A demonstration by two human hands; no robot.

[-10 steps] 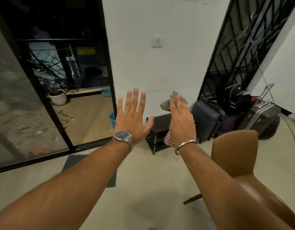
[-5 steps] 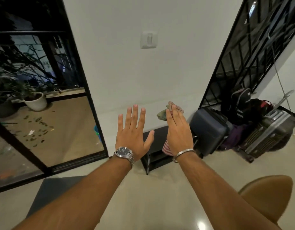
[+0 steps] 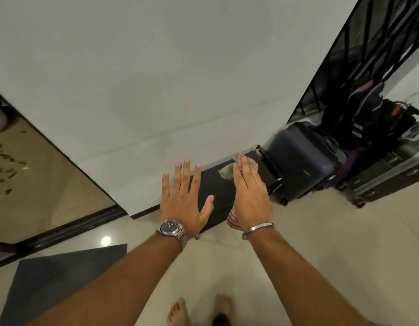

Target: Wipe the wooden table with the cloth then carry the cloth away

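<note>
- Right hand (image 3: 251, 198) raised, back toward camera, fingers straight and together; cloth (image 3: 234, 220) held against the hidden palm side, exact grip not visible.
- Cloth showing at two ends of that hand: a bunched greenish and striped part past the fingertips at 12 o'clock, a red-and-white striped corner hanging below the heel of the palm at 7 o'clock.
- Left hand (image 3: 183, 201) held up just beside it at 9 o'clock, fingers spread wide and straight, holding nothing, not touching the cloth.
- Wristwatch (image 3: 172, 228) on left wrist; metal bangle (image 3: 258, 229) on right wrist.
- Low black rack (image 3: 215, 191) directly behind both hands, standing against the white wall (image 3: 156, 90).
- Dark blue suitcase (image 3: 300, 168) at 2 o'clock from the right hand, just beside the rack; black bags (image 3: 359, 118) and a grey hard case (image 3: 392, 175) farther right.
- Black metal grille (image 3: 368, 43) at upper right.
- Dark floor mat (image 3: 58, 278) at 8 o'clock; glass door frame (image 3: 69, 229) beyond it.
- Bare feet (image 3: 180, 311) on pale tiles at 6 o'clock.
</note>
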